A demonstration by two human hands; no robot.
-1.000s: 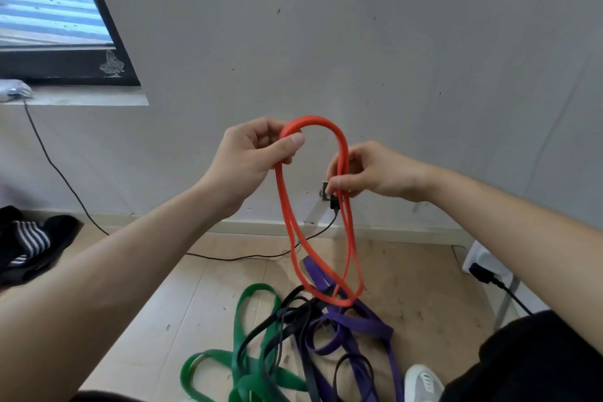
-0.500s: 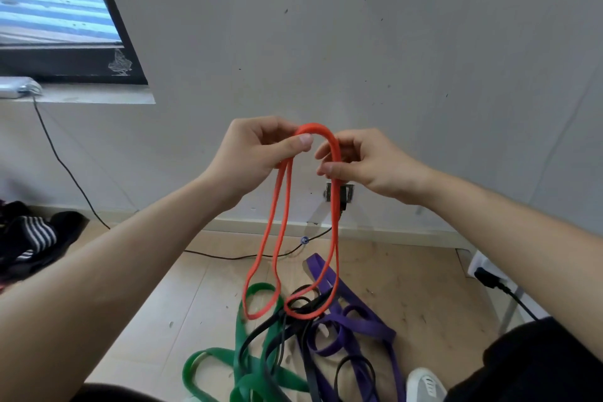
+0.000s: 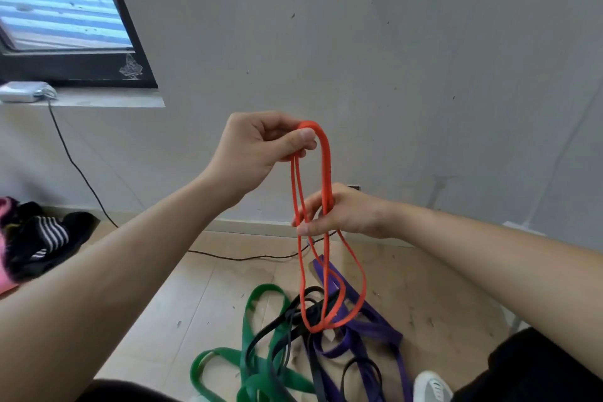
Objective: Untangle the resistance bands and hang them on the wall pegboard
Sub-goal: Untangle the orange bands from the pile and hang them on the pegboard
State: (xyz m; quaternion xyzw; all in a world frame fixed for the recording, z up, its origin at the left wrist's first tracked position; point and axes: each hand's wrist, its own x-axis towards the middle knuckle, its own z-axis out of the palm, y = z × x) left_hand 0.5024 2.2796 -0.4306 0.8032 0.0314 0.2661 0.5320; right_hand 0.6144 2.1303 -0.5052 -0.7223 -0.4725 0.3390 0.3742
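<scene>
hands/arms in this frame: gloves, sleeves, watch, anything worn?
Nothing worn that shows. Left hand and right hand are bare: no gloves, rings or watch. Left forearm and right forearm are bare too, with no sleeves in view.

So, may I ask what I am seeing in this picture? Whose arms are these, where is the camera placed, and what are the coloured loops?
There is no machine here: a person works with two bare hands. The picture comes from a camera worn on the person's head, looking forward and down, so both arms reach in from below. The left hand pinches the top of a red band with its fingers. The right hand grips its strands lower down. On the floor lies a tangle of a green band, a black band and a purple band. The red band's low end hangs at that pile; whether it is caught there I cannot tell. No pegboard shows, only a grey wall.
</scene>
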